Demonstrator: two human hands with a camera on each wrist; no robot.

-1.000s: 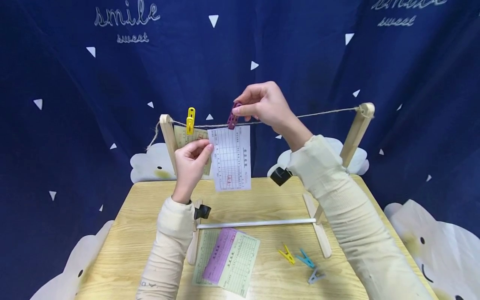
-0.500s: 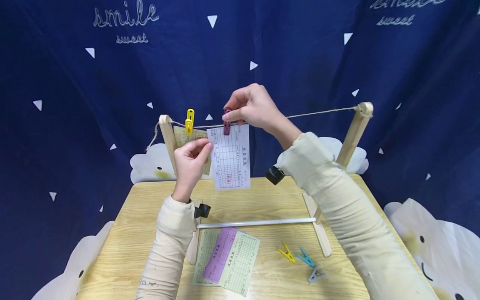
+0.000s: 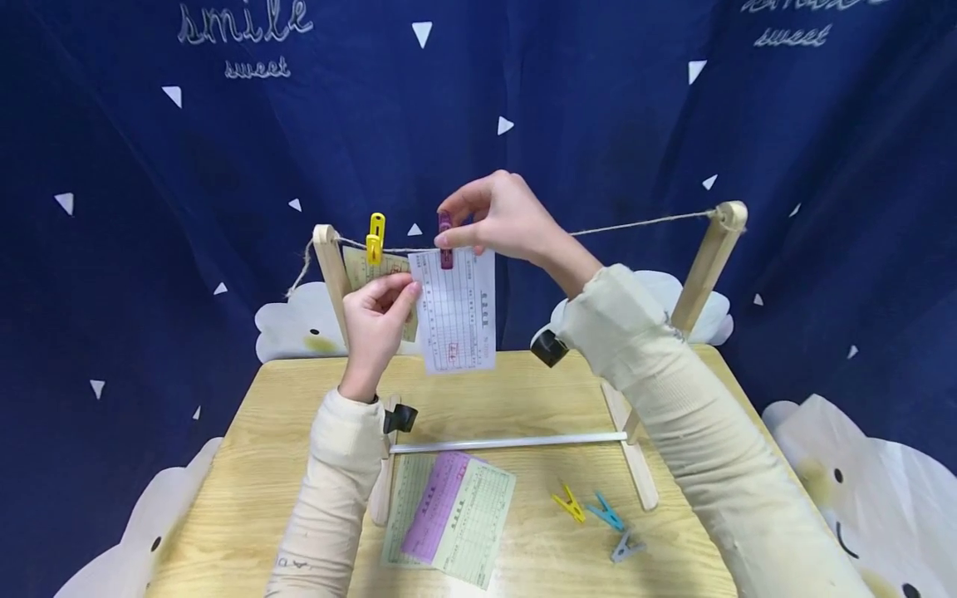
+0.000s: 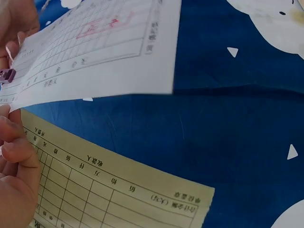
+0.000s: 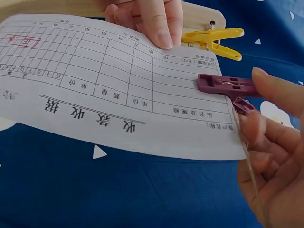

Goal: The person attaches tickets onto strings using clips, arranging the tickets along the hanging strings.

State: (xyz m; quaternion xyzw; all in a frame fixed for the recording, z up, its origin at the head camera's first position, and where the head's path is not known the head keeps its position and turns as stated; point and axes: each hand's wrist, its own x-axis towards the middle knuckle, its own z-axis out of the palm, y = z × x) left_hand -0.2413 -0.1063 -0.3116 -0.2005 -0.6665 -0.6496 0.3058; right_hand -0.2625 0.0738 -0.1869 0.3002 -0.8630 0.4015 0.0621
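My left hand (image 3: 376, 322) pinches the left edge of a white printed receipt (image 3: 458, 320) between thumb and finger. The receipt hangs at a thin string (image 3: 643, 224), its top edge along the line. With my right hand (image 3: 508, 218) I hold a purple clothespin (image 3: 446, 241) by its upper end; in the right wrist view the clothespin (image 5: 221, 84) straddles the paper's top edge and the string. Behind my left hand hangs a yellowish receipt (image 4: 118, 185), held on the string by a yellow clothespin (image 3: 375, 238).
Wooden posts (image 3: 706, 266) carry the string, and a white rod (image 3: 508, 442) joins their feet. On the table (image 3: 292, 465) lie green receipts (image 3: 478, 523), a purple receipt (image 3: 436, 507) and yellow (image 3: 570, 502), blue (image 3: 606, 512) and grey clothespins (image 3: 625, 547).
My right hand has moved left and slightly down along the string, bringing the purple clothespin over the receipt's top edge nearer its left side. My left hand keeps its pinch, nearly still.
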